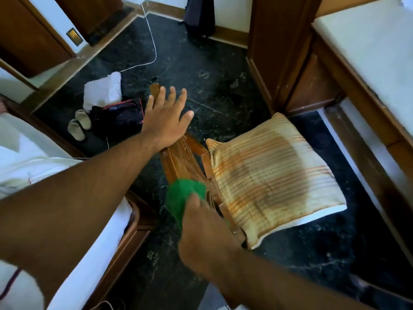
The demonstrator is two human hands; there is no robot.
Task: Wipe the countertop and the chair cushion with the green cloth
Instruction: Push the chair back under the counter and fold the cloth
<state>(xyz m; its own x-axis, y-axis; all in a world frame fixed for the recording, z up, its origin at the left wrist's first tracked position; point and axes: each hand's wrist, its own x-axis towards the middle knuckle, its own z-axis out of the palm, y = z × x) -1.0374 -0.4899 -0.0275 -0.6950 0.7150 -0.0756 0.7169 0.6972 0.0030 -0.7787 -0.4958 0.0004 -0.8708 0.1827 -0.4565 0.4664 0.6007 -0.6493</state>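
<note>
Right hand (202, 229) is closed around the green cloth (182, 195), bunched against the wooden chair back (178, 157). Left hand (166, 118) — fingers spread flat — rests with its heel on the top of that chair back. The striped, stained chair cushion (274, 175) lies on the seat just right of the cloth, not touching it. Countertop (375, 48) stands well apart, upper right.

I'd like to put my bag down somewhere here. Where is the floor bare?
Bare dark floor lies between the chair back and the wooden cabinet, and below the striped cushion. It is crowded left of the left hand: slippers, dark bag, white towel.
</note>
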